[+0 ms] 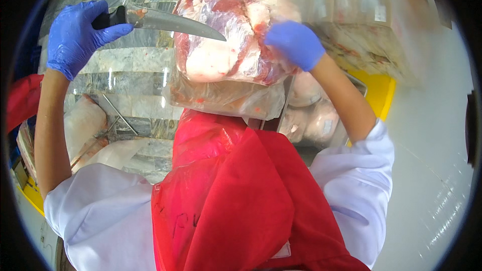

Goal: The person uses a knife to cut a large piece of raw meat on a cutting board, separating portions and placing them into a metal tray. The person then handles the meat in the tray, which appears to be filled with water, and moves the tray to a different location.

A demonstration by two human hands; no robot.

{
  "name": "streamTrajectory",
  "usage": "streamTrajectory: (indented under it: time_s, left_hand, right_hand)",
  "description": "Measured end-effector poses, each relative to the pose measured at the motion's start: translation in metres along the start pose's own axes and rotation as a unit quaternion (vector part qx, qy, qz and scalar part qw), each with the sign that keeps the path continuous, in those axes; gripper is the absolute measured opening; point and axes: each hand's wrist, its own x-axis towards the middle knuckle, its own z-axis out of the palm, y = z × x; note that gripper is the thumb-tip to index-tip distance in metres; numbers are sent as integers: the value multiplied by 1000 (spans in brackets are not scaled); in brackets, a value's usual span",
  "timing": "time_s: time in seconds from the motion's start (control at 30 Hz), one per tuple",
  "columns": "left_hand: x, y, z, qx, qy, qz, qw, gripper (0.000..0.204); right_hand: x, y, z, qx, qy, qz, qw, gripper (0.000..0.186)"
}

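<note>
In my left hand [75, 37], gloved in blue, the black handle of a knife [170, 21] is gripped. Its long blade points right, and the tip overlaps the near face of a large block of raw meat [226, 35]. The block is red with white fat and rests on a clear plastic bag or wrap [226, 98] close to my body. At the meat's right side is my right hand [296, 45], also in a blue glove, with its fingers curled in. What those fingers hold, if anything, is hidden.
Several plastic-wrapped packages [366, 25] are stacked at the right, near a yellow crate [381, 93]. Below my right forearm, a metal tray [286, 105] holds bagged pieces [321, 120]. More bagged meat [84, 123] and a thin metal rod [120, 115] lie at the left.
</note>
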Motion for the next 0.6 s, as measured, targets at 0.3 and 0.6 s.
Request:
streamTrajectory:
  time_s: [0.3,0.6]
  left_hand:
    - [-10,32,-13,-51,32,112,992,38]
    - [31,99,-91,137,-43,158,977,32]
  right_hand:
    - [-70,-29,44,156,249,382,876,10]
    - [-75,42,62,69,316,449,833,32]
